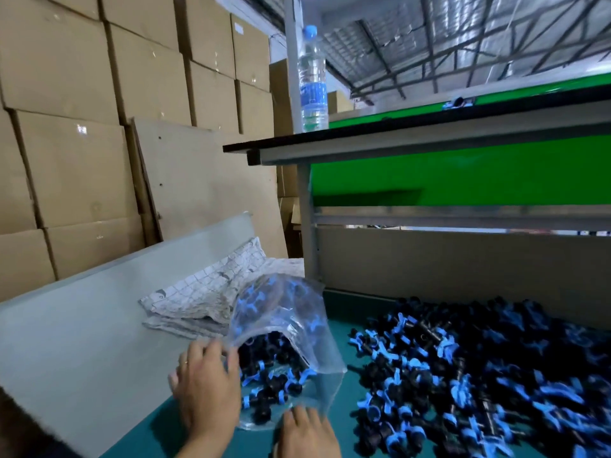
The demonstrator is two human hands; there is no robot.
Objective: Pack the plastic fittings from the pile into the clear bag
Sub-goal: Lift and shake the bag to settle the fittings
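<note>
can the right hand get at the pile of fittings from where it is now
Probably yes. The right hand rests at the near edge of the clear bag, and the pile of fittings lies loose on the green tabletop just to its right, with nothing between them.

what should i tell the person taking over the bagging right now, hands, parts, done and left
Left hand: holds the near left edge of the clear bag, keeping its mouth lifted open.
Right hand: on the bag's near bottom edge; the picture is blurred there, so I cannot tell if it grips anything.
The bag lies on the teal bench top with a batch of black and blue fittings already inside.
The pile of fittings sits loose to the right of the bag and is still large.
Done: part of a bagful. Left: most of the pile.
</note>
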